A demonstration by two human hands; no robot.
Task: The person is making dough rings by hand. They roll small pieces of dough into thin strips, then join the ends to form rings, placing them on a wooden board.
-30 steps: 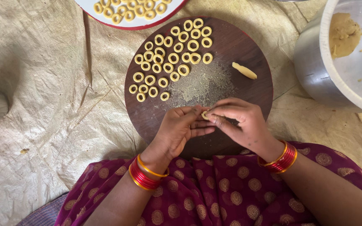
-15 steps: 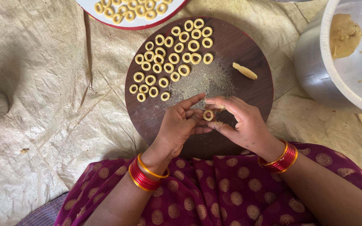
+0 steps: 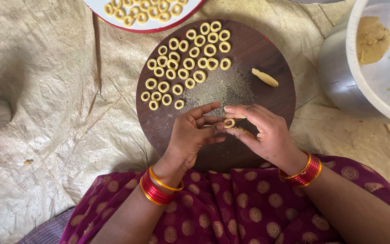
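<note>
A small dough ring [image 3: 229, 123] is pinched between the fingertips of my left hand [image 3: 194, 135] and my right hand [image 3: 262, 133], just above the near part of a round dark wooden board [image 3: 267, 97]. Several finished dough rings [image 3: 183, 68] lie in rows on the board's far left. A short rolled stick of dough [image 3: 265, 77] rests on the board's right side. A patch of speckled seed dust [image 3: 220, 88] covers the board's middle. Both wrists carry red and gold bangles.
A white plate with a red rim [image 3: 145, 27] holding more rings sits beyond the board. At the right stands a steel pot [image 3: 339, 72] under a white bowl with a lump of dough [image 3: 372, 39]. Crumpled beige sacking [image 3: 50, 90] covers the floor. A maroon patterned garment [image 3: 240, 208] fills the foreground.
My fingers have opened up from a closed pinch, and the strip of dough is now a closed ring held up between both hands' fingertips.
</note>
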